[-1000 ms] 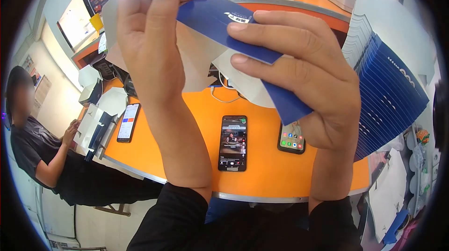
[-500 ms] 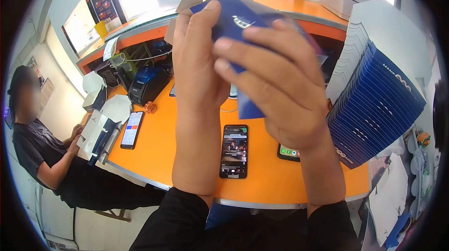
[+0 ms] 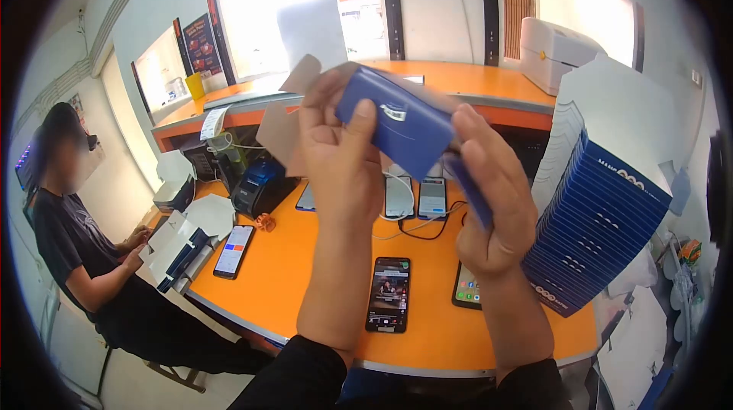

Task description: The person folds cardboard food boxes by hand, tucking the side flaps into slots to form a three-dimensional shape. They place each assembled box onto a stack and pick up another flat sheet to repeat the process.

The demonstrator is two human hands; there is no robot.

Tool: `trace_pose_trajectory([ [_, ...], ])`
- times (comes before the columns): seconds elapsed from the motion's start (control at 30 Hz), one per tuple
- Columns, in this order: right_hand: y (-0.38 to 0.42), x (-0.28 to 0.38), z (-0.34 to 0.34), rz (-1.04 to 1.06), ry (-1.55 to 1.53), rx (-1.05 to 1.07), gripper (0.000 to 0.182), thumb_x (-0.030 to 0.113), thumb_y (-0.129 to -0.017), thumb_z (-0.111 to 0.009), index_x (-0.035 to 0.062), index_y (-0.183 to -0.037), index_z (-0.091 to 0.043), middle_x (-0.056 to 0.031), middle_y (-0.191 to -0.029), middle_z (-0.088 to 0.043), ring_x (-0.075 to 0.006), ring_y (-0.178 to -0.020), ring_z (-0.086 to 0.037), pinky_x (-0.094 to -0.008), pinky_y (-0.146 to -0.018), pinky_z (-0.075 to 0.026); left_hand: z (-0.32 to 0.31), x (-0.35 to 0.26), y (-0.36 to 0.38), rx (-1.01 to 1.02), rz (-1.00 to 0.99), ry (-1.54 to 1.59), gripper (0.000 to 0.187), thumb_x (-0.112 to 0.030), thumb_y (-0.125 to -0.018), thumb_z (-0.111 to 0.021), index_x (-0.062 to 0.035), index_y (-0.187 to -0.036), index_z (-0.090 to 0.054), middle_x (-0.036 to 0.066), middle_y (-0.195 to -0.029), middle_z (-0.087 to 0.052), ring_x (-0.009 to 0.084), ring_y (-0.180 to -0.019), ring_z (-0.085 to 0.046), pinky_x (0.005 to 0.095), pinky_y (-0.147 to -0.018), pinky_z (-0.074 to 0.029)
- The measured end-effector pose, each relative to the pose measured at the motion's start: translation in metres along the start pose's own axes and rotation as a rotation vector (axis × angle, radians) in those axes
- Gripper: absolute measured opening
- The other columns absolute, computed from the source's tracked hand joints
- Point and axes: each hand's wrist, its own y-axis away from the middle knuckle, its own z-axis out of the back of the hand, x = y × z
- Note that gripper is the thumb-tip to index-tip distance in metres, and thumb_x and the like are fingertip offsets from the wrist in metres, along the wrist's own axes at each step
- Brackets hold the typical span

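Observation:
A partly folded blue cardboard box (image 3: 405, 124) with grey-white flaps is held up above the counter. My left hand (image 3: 340, 135) grips its left side, thumb pressed on the blue face near a small white print. At the right end, my right hand (image 3: 500, 204) is closed around a blue side flap, slightly blurred by motion. Loose flaps stick out past the left fingers. To the right stands a tall stack of blue and white box blanks (image 3: 603, 227), nested together. Below my hands lies a phone (image 3: 388, 295) with a video on screen.
Another phone (image 3: 466, 288) is partly behind my right wrist; two more (image 3: 432, 198) lie farther back with cables. At left are a phone (image 3: 234, 252), a black receipt printer (image 3: 263, 183) and opened boxes (image 3: 183, 246). A person (image 3: 92, 257) sits there. A white printer (image 3: 557, 55) stands on the shelf.
The box has come lower in view and turned, showing more of its blue face. My right hand has moved from across its front to its right end. The camera view has tilted upward.

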Motion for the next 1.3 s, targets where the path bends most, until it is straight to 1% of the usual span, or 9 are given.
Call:
trace_pose_trajectory([
  [0.07, 0.003, 0.002, -0.001, -0.042, 0.073, -0.035, 0.039, 0.012, -0.087, -0.074, 0.0100, -0.126, -0.074, -0.0153, -0.140, -0.065, -0.0349, -0.132, -0.060, -0.0453, -0.111, -0.049, -0.010, 0.007, 0.007, -0.018, -0.072, -0.060, 0.049, -0.001, -0.099, -0.065, -0.0045, -0.144, -0.046, 0.014, -0.135, -0.059, 0.0202, -0.116, -0.066, 0.0321, -0.097, -0.059],
  [0.13, -0.007, 0.002, 0.005, 0.087, 0.318, 0.099, 0.038, 0.010, -0.088, -0.074, 0.0106, -0.126, -0.075, -0.0136, -0.143, -0.064, -0.0331, -0.133, -0.058, -0.0435, -0.111, -0.050, -0.009, 0.011, 0.008, 0.026, -0.102, -0.061, 0.050, -0.002, -0.099, -0.067, -0.0051, -0.144, -0.046, 0.012, -0.134, -0.059, 0.0188, -0.114, -0.066, 0.0312, -0.095, -0.059],
  [0.3, -0.009, -0.003, 0.012, 0.056, 0.245, 0.325, 0.052, 0.022, -0.072, -0.083, 0.0166, -0.123, -0.077, -0.0016, -0.146, -0.063, -0.0307, -0.138, -0.051, -0.0427, -0.111, -0.051, -0.006, 0.006, 0.007, 0.087, -0.067, -0.046, 0.049, -0.009, -0.100, -0.070, -0.0055, -0.143, -0.046, 0.012, -0.133, -0.059, 0.0174, -0.115, -0.064, 0.0319, -0.096, -0.058],
  [0.4, -0.010, -0.001, 0.013, 0.042, 0.179, 0.338, 0.049, 0.024, -0.074, -0.082, 0.0173, -0.123, -0.077, -0.0020, -0.146, -0.062, -0.0310, -0.139, -0.051, -0.0430, -0.110, -0.051, -0.004, 0.001, 0.007, 0.137, 0.024, 0.044, 0.049, -0.012, -0.102, -0.069, -0.0064, -0.144, -0.045, 0.012, -0.134, -0.059, 0.0180, -0.117, -0.064, 0.0331, -0.098, -0.058],
  [0.53, -0.012, -0.004, 0.018, 0.046, 0.167, 0.323, 0.048, 0.026, -0.077, -0.080, 0.0184, -0.125, -0.077, -0.0051, -0.148, -0.061, -0.0319, -0.138, -0.052, -0.0442, -0.110, -0.051, -0.005, 0.001, 0.009, 0.186, 0.058, 0.072, 0.047, -0.017, -0.104, -0.065, -0.0085, -0.146, -0.042, 0.012, -0.133, -0.060, 0.0196, -0.118, -0.065, 0.0350, -0.098, -0.061],
  [0.73, -0.009, -0.017, 0.021, 0.042, 0.211, 0.232, 0.045, 0.024, -0.082, -0.078, 0.0190, -0.127, -0.076, -0.0110, -0.150, -0.058, -0.0331, -0.134, -0.053, -0.0446, -0.109, -0.049, -0.021, -0.005, 0.019, 0.204, 0.134, 0.101, 0.042, -0.013, -0.108, -0.056, -0.0102, -0.146, -0.038, 0.012, -0.135, -0.058, 0.0205, -0.123, -0.063, 0.0372, -0.100, -0.060],
  [1.0, 0.004, -0.015, 0.007, 0.018, 0.334, 0.004, 0.043, 0.015, -0.090, -0.077, 0.0204, -0.133, -0.074, -0.0156, -0.152, -0.053, -0.0315, -0.127, -0.050, -0.0427, -0.107, -0.043, -0.031, 0.008, 0.035, 0.260, 0.186, 0.048, 0.052, -0.006, -0.104, -0.056, -0.0101, -0.150, -0.033, 0.012, -0.142, -0.053, 0.0212, -0.131, -0.056, 0.0366, -0.106, -0.054],
  [1.13, 0.012, -0.019, 0.004, -0.030, 0.207, -0.049, 0.061, 0.008, -0.095, -0.064, 0.0108, -0.154, -0.049, -0.0226, -0.159, -0.036, -0.0342, -0.139, -0.039, -0.0434, -0.113, -0.038, -0.035, 0.014, 0.035, 0.445, 0.049, -0.015, 0.062, -0.005, -0.102, -0.058, -0.0082, -0.156, -0.029, 0.014, -0.147, -0.050, 0.0225, -0.137, -0.052, 0.0369, -0.108, -0.051],
  [1.3, 0.010, -0.006, -0.001, -0.106, -0.162, 0.032, 0.083, 0.003, -0.091, -0.052, 0.0013, -0.165, -0.015, -0.0252, -0.160, -0.024, -0.0383, -0.147, -0.029, -0.0447, -0.118, -0.035, -0.019, 0.004, 0.023, 0.355, 0.180, 0.063, 0.061, -0.005, -0.102, -0.058, -0.0060, -0.158, -0.033, 0.019, -0.150, -0.049, 0.0264, -0.137, -0.054, 0.0409, -0.109, -0.052],
])
